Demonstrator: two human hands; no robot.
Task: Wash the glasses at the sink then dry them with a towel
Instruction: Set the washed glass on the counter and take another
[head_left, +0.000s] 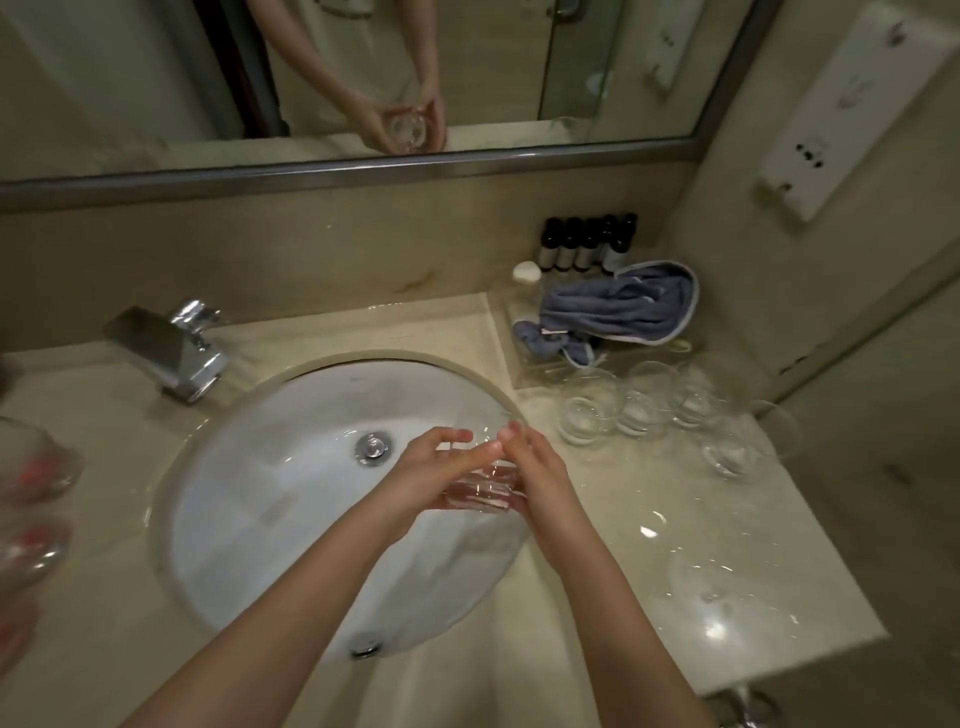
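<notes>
Cradling glass (480, 480) between both hands

One glass (480, 488) in hands; four glasses (587, 415) on counter; five dark bottles (550, 244); one blue towel (623, 306).

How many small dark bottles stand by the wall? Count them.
5, as far as I can tell: the dark bottles stand in a tight row on the counter against the back wall, behind the blue towel. The towel may hide more.
</notes>
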